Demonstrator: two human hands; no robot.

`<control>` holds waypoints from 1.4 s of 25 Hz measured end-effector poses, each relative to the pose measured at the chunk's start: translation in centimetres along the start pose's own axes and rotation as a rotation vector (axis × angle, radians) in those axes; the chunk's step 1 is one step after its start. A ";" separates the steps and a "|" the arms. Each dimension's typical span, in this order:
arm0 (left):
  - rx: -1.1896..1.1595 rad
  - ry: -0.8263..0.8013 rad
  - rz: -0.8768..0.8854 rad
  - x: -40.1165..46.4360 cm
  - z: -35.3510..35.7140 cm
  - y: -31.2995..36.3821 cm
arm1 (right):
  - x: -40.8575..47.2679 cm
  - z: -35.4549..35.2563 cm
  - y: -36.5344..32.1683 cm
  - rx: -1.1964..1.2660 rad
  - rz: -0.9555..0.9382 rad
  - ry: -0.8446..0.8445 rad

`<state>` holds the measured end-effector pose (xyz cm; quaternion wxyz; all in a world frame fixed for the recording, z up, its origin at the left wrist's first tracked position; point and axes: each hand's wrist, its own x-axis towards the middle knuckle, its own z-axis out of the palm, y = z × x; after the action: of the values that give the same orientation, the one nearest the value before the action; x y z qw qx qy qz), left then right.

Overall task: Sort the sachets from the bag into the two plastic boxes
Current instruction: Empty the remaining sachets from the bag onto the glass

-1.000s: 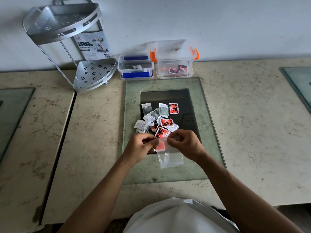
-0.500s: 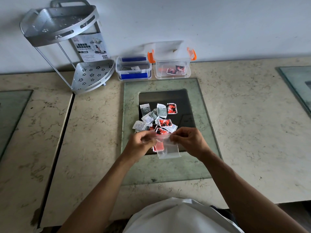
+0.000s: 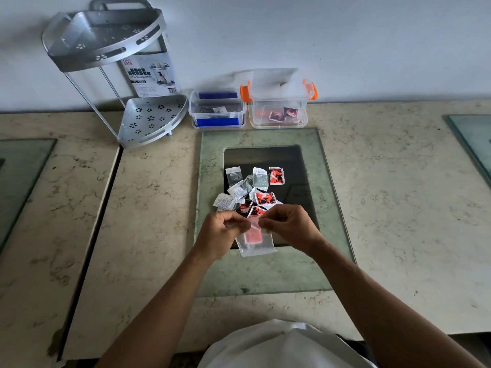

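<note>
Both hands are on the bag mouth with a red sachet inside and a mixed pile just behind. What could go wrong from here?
1. The red sachet may drop from the clear bag, pinched by the left hand and right hand, into the pile of sachets.
2. Grey and red sachets overlap, so one might land in the wrong box: blue-clipped box or orange-clipped box.

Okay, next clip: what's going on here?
A person is sorting sachets. Both hands, left hand and right hand, pinch the top of a clear plastic bag that holds something red. A loose pile of sachets lies beyond them. The blue-latched box and orange-latched box each already hold a few.
</note>
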<state>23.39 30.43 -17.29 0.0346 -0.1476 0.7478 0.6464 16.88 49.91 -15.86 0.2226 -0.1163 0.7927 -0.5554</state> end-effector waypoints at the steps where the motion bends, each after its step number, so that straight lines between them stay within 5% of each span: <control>1: 0.011 -0.002 0.002 0.2 -0.3 0.0 | 0.4 0.2 -0.1 -0.010 0.002 -0.009; 7: -0.016 -0.103 -0.033 1.2 -1.8 0.3 | 2.4 1.0 -0.2 -0.110 -0.018 -0.093; 22: -0.190 0.141 -0.087 3.2 -4.5 -1.8 | 6.4 2.6 -0.1 -0.129 0.042 -0.086; 27: -0.158 -0.001 -0.188 3.3 -1.2 -3.1 | 4.2 -0.1 1.3 -0.003 0.151 -0.032; 35: 0.039 -0.389 -0.366 2.8 13.9 -2.8 | -6.1 -11.5 10.5 0.061 0.362 0.353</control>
<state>19.53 43.22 -22.89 0.2969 -0.1525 0.7001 0.6312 17.30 65.78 -21.05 0.1800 0.1332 0.8100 -0.5420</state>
